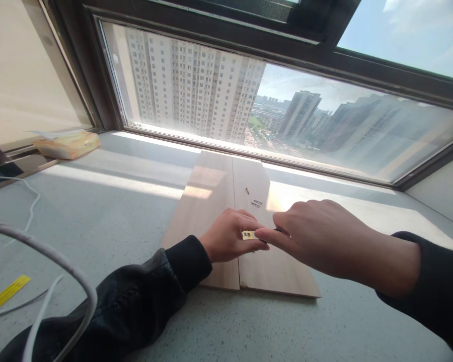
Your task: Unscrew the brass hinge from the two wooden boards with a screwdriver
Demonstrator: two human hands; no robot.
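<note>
Two pale wooden boards [201, 198] lie side by side on the counter, with a narrow seam between them. Over this seam, my left hand [232, 234] is closed with thumb and fingers around a small piece that bears a white-and-yellow printed label [248, 235]; most of it is hidden. My right hand [320, 241] is curled, its index finger stretched to the label's right end. A bit of something dark shows beneath that hand's fingers, too covered to name. Just beyond the hands, a few small screws [256, 203] lie loose on the right board.
A speckled pale counter [128, 226] runs up to a dark-framed window [219, 146]. On the left are a white cable [79, 274], a yellow strip [8, 292] and a soft orange-and-white packet [68, 144]. Sunlight falls in bands across boards and counter.
</note>
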